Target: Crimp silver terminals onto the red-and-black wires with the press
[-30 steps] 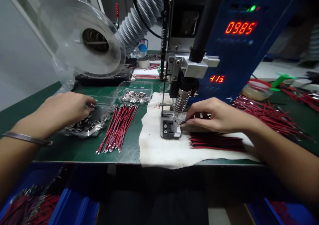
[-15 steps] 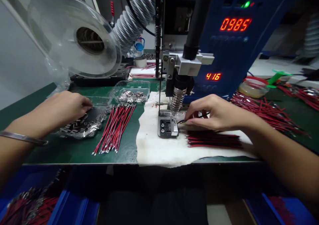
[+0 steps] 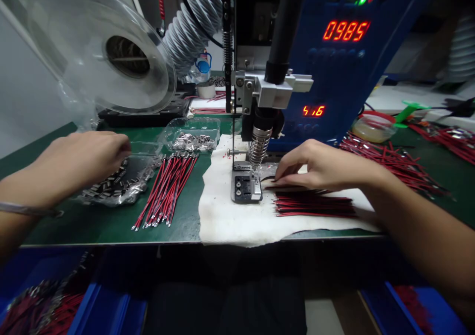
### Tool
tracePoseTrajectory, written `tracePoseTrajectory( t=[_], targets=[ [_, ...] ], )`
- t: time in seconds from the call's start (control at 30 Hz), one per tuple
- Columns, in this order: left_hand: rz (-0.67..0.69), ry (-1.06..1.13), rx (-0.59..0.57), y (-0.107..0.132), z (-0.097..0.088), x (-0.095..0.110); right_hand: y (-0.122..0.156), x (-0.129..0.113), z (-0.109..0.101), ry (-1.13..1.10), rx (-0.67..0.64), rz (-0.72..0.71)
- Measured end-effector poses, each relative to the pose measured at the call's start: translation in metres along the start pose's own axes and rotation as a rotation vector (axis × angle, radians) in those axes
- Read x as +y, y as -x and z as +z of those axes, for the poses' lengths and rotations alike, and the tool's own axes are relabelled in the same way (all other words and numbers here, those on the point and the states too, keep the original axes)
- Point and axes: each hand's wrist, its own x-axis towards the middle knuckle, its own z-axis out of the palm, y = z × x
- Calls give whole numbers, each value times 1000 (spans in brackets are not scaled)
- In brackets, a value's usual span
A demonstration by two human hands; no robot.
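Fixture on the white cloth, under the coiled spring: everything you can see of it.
The fixture is a small, flat unit with a grey, metal-looking base plate, rounded at the near corners. It carries a black block with two round, bright screw heads, and a pale, silvery block at its right side. It lies flat on the white cloth, below the coiled spring. Wire at the right hand reaches close to its right side; contact is unclear.

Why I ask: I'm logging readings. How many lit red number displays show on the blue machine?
2: the upper display, reading 0985, and the lower display, reading 416, both on the blue machine. Others could be hidden behind the black tube.
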Motion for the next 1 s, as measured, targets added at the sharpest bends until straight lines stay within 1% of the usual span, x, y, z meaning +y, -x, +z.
tracePoseTrajectory(
  t=[0.03, 0.07, 0.1, 0.13, 0.17, 0.2, 0.23, 0.27, 0.3, 0.37, 0.43, 0.5, 0.6, 0.73, 0.87, 1.0],
  targets=[
    [11, 8, -130, 5, -9, 6, 0, 0, 0, 8, 24, -8],
    [-50, -2, -127, 13, -19, 15, 0, -1, 0, 5, 49, -25],
    [-17, 54, -44, 23, -29, 25, -1, -1, 1, -9, 73, -49],
    [-20, 143, 61, 35, -39, 38, -1, -2, 2, -32, 93, -77],
    [-54, 256, 181, 47, -48, 52, -2, -2, 4, -59, 114, -104],
    [-85, 379, 259, 60, -57, 69, -3, -2, 7, -85, 134, -125],
    [-97, 514, 292, 72, -64, 86, -4, -2, 9, -109, 155, -141],
    [-144, 680, 294, 82, -70, 104, -5, -2, 12, -128, 178, -154],
    [-168, 866, 244, 90, -74, 121, -6, -2, 15, -142, 197, -163],
    [-214, 1136, 151, 98, -77, 152, -8, -3, 19, -164, 229, -176],
    [-244, 1298, 121, 98, -73, 175, -9, -4, 22, -172, 241, -182],
    [-283, 1382, 124, 95, -66, 193, -9, -5, 24, -163, 250, -183],
    [-347, 1494, 92, 89, -56, 209, -9, -7, 24, -132, 271, -176],
    [-402, 1616, 71, 85, -48, 218, -8, -8, 23, -94, 290, -181],
    [-439, 1653, 96, 82, -44, 222, -9, -7, 24, -100, 316, -153],
    [-421, 1638, 51, 82, -42, 227, -9, -5, 26, -122, 335, -91]
  ],
)
